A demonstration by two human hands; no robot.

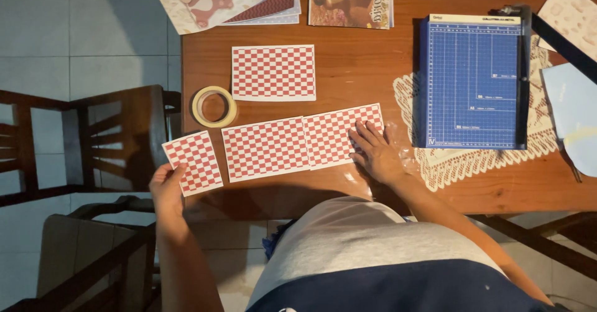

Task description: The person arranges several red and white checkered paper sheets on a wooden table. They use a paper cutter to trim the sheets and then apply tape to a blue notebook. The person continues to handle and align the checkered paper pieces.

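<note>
Red-and-white checked small paper square [193, 162] sits pinched in the left hand [166, 187]. Flat and open, the right hand [375, 152] presses two joined checked paper sheets [303, 141], a tape roll [214, 106] above the left.

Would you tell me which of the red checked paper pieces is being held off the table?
The small squarish checked piece at the table's left edge, gripped by the left hand. The other three lie flat on the table.

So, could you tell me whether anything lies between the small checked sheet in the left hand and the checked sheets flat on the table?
Nothing visible does. The left hand holds the small checked sheet at the table edge; only bare wood separates it from the middle sheet. The tape roll sits farther back.
</note>
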